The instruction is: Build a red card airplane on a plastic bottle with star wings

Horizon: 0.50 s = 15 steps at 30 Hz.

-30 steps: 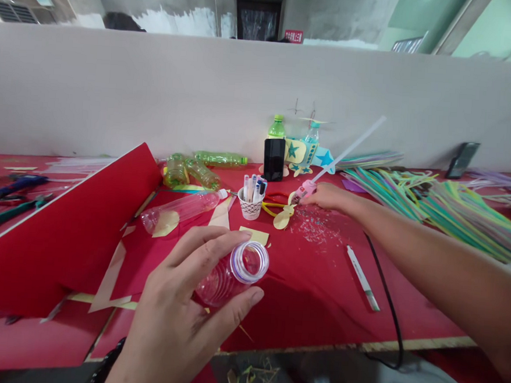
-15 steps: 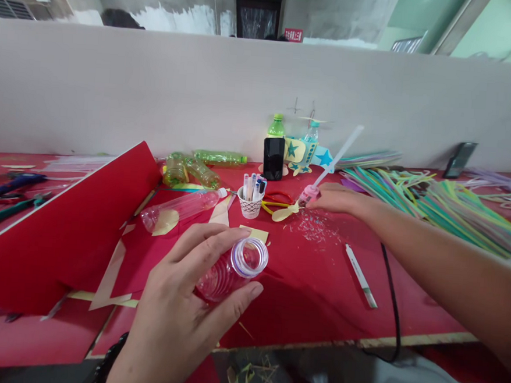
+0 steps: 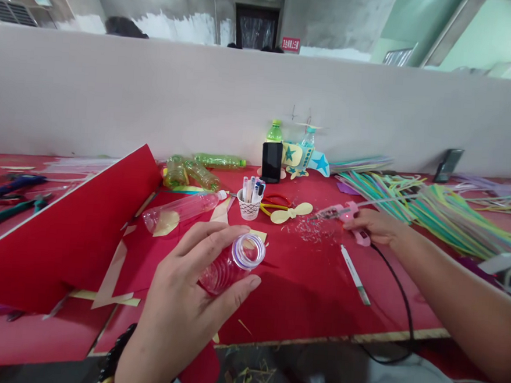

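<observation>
My left hand is closed around a clear plastic bottle, its uncapped, threaded neck pointing up and to the right. On the right, my right hand grips a pink hot glue gun with a long translucent glue stick sticking out of its back. The nozzle points left, just over scattered clear glue strands. A pale yellow propeller-shaped cutout lies left of the nozzle. Below the gun rests a white pen-like cutter. The gun's black cord runs down over the table's edge.
A paper cup of pens stands mid-table beside red-and-yellow-handled scissors. Behind are a phone and a decorated bottle plane. A red board leans at left near a clear bottle. Colored strips cover the right.
My right hand has lifted the glue gun and drawn it right, turning it so the stick slants right. The propeller cutout now lies apart from it. My left hand keeps the bottle nearly still.
</observation>
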Each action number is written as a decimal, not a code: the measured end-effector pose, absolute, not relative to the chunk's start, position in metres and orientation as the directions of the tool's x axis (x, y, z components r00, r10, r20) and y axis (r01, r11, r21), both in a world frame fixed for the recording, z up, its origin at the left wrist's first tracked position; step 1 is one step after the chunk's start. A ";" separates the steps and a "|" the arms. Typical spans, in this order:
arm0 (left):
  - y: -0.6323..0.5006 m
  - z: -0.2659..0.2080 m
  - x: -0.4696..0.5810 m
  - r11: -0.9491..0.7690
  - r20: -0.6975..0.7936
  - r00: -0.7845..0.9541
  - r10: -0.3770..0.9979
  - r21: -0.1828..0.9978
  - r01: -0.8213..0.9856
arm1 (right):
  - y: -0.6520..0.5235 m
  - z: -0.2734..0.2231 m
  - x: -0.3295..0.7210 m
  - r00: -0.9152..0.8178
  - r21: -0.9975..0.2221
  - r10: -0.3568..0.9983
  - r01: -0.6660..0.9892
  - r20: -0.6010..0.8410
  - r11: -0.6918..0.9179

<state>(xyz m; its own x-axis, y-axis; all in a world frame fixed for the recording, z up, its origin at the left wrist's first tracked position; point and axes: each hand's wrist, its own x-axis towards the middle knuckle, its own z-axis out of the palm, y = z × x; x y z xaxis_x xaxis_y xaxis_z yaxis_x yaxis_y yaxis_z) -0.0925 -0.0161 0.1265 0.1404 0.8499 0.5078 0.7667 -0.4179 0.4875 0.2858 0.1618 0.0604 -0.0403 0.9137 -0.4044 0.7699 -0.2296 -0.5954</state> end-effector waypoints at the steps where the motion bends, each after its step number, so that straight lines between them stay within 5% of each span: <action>1: -0.016 0.126 -0.093 -0.417 0.500 0.142 0.854 0.497 0.761 | 0.157 0.055 0.292 -0.041 -0.587 0.895 0.768 -0.444 -0.256; 15: -0.012 0.122 -0.091 -0.435 0.499 0.155 0.853 0.513 0.740 | 0.149 0.041 0.311 -0.109 -0.556 0.807 0.777 -0.581 -0.295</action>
<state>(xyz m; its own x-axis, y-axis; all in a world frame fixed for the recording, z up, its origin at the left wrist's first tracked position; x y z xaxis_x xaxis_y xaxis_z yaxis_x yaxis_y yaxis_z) -0.0906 -0.0121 0.1220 0.1549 0.8526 0.4990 0.7402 -0.4347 0.5130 0.3113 0.1495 0.0413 -0.1086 0.8069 -0.5806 0.7771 -0.2953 -0.5558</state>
